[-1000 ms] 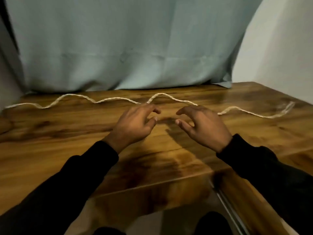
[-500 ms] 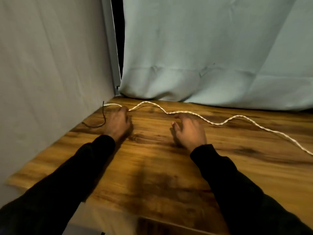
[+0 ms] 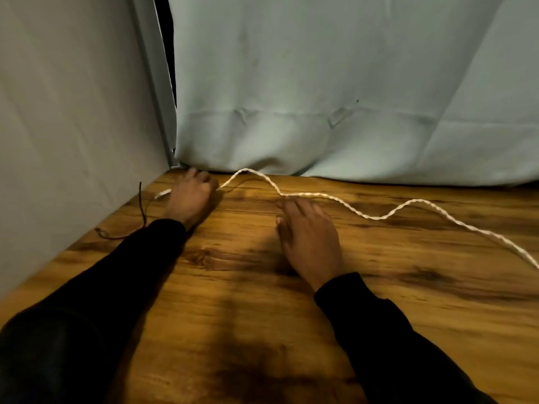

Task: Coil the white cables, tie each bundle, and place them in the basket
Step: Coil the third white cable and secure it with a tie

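Left hand [image 3: 191, 196] seems, we think, to grip white cable [image 3: 376, 217] end; right hand [image 3: 309, 237] rests flat, fingers straight, on bench [image 3: 233, 287].

The cable [image 3: 320, 195] running from my ten o'clock out to three o'clock is white, with a twisted, braided look. Under it the table [image 3: 233, 301] is warm honey-brown wood with dark streaks of grain and darker knots. My sleeves [image 3: 96, 287] are plain black. At nine o'clock lies a thin dark string [image 3: 142, 205]. The curtain [image 3: 335, 83] at twelve o'clock is pale blue-green; the wall [image 3: 67, 112] at ten o'clock is off-white grey.
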